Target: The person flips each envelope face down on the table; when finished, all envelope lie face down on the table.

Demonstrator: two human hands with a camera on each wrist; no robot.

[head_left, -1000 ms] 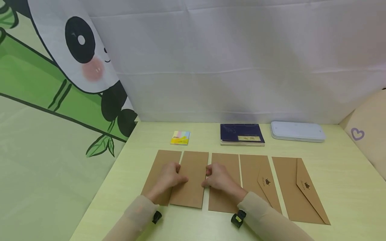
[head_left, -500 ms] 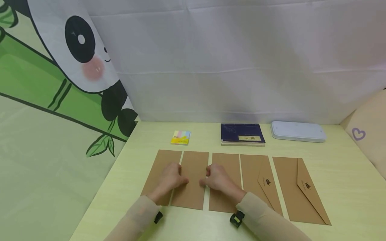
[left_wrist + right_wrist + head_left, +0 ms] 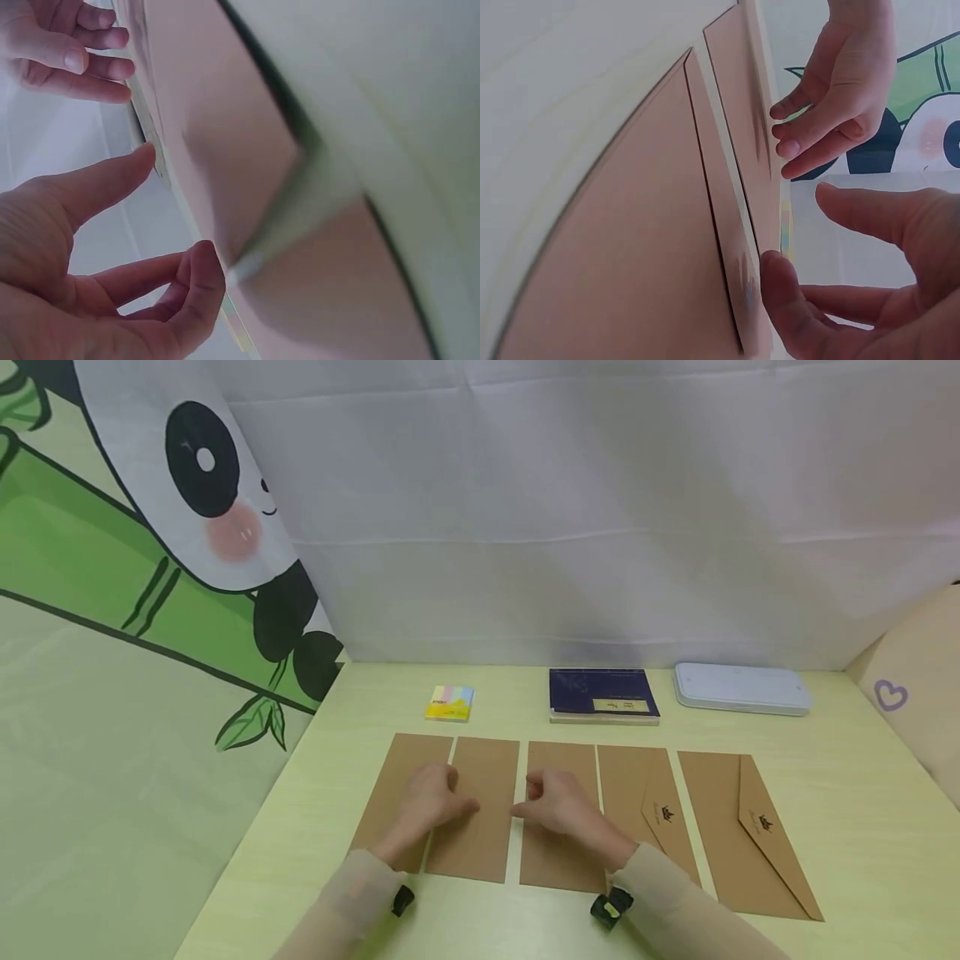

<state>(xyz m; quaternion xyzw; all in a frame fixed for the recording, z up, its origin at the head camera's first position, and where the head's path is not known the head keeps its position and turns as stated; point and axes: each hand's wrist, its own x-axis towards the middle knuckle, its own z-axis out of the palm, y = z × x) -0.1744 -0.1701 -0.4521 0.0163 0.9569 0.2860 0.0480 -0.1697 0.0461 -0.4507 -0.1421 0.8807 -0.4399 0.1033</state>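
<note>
Several brown paper envelopes lie side by side in a row across the table in the head view. My left hand (image 3: 429,802) is over the gap between the leftmost envelope (image 3: 396,764) and the second envelope (image 3: 476,852). Its thumb and fingers stand apart and hold nothing, as the left wrist view shows. My right hand (image 3: 561,808) is over the third envelope (image 3: 551,864), its thumb tip near the second one's right edge. Loosely bent and apart, its fingers (image 3: 780,281) hold nothing. The fourth envelope (image 3: 622,777) and the rightmost envelope (image 3: 712,827) show pointed flaps with a crown print.
Behind the row are a small pad of coloured sticky notes (image 3: 450,703), a dark blue book (image 3: 600,689) and a pale pencil case (image 3: 742,687). A white cloth (image 3: 570,527) hangs at the table's back edge. A panda-printed sheet (image 3: 150,710) stands at the left.
My right hand has drawn to the right, away from the second envelope's edge. My left hand has shifted slightly right. The second envelope has moved a touch to the right.
</note>
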